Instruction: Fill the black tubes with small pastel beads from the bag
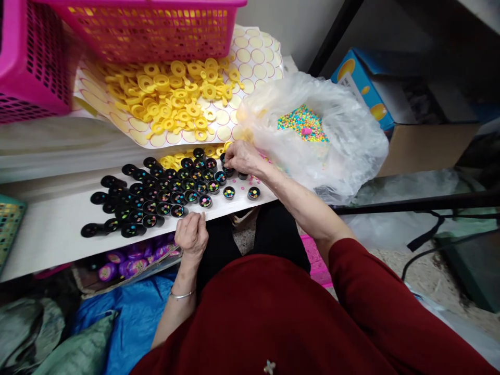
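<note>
Rows of small black round cups [164, 195] stand on a white board [47, 229]; many hold coloured candy beads, while those at the left look empty. My right hand [240, 158] hovers over the cups at the far right end, fingers pinched together on something I cannot make out. My left hand [191, 234] rests at the board's near edge, fingers curled closed, close to a filled cup. A clear plastic bag [351, 140] full of pastel candy beads [302, 122] lies just right of my right hand.
A heap of yellow plastic rings [172, 96] lies on a printed sheet behind the cups. Pink baskets [35, 57] stand at the back left. A blue box [361, 83] sits at the right. Purple packets [128, 263] lie below the board.
</note>
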A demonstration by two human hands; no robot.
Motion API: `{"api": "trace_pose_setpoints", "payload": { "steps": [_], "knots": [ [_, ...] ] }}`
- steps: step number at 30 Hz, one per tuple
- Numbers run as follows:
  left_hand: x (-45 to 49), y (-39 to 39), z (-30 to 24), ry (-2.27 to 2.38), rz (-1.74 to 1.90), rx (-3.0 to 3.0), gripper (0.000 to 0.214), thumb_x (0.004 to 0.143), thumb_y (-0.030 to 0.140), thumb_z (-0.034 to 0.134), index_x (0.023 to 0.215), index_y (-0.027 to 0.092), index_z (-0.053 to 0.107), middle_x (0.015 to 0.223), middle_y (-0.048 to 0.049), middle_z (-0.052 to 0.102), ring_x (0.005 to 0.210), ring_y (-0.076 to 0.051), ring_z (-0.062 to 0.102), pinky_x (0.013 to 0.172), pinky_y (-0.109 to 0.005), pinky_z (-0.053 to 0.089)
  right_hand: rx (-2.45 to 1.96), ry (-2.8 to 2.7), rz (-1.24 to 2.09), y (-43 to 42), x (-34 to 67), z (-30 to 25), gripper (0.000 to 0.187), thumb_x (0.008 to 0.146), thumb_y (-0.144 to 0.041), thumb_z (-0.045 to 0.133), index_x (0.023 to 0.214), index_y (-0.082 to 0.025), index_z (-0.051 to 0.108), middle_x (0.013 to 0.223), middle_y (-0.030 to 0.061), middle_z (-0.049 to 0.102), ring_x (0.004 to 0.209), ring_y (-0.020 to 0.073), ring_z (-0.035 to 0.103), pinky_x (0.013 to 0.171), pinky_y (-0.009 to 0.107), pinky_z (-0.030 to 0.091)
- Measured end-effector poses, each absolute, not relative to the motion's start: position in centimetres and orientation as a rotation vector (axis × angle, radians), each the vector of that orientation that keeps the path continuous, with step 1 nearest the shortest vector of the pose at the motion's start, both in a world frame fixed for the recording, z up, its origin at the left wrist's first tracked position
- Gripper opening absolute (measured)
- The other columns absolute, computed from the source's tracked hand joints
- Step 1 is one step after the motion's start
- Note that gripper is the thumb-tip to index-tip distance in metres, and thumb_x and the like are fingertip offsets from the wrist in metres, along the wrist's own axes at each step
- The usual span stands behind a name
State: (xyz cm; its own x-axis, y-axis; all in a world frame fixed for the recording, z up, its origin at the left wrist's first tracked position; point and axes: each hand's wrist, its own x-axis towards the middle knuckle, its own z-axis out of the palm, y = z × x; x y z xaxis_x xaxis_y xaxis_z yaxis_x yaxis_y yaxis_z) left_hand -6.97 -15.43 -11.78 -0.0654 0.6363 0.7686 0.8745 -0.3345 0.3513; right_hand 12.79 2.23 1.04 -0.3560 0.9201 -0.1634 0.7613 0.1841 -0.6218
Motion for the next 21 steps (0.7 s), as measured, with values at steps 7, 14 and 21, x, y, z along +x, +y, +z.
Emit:
{"api": "trace_pose_setpoints", "payload": {
  "steps": [7,14,21],
  "knots": [
    [-7.0,-15.4,-11.6,-1.629,-1.364,-1.972,0.005,0.085,0.02,0.068,0.085,0.015,0.068,0.079,-0.0107,0.072,0.069,-0.016,0.064,0.068,-0.03,0.046,-1.547,-2.214,0.913,2.1,12.8,1.1,0.007,0.071,-0.012,0.066,0.07,-0.014,0.073,0.063,-0.0006,0.06,0.068,0.0127,0.056,0.066,0.025,0.041],
    [-7.0,-15.4,-11.6,-1.602,-1.371,-1.954,0.005,0.082,0.019,0.071,0.086,0.015,0.07,0.079,-0.0096,0.073,0.067,-0.016,0.065,0.069,-0.029,0.048,-1.359,-1.909,0.924,2.3,16.0,-0.3,0.013,0.074,-0.024,0.059,0.069,-0.014,0.065,0.068,-0.001,0.057,0.07,0.0127,0.051,0.068,0.026,0.041],
    [-7.4,-15.4,-12.5,-1.778,-1.397,-1.936,0.012,0.083,0.028,0.071,0.081,0.016,0.07,0.078,-0.011,0.072,0.068,-0.017,0.064,0.067,-0.031,0.047,-1.362,-2.001,0.916,-0.7,22.5,-3.0,0.01,0.07,-0.019,0.056,0.062,-0.016,0.062,0.07,-0.0001,0.054,0.071,0.0144,0.05,0.07,0.029,0.04]
  ]
}}
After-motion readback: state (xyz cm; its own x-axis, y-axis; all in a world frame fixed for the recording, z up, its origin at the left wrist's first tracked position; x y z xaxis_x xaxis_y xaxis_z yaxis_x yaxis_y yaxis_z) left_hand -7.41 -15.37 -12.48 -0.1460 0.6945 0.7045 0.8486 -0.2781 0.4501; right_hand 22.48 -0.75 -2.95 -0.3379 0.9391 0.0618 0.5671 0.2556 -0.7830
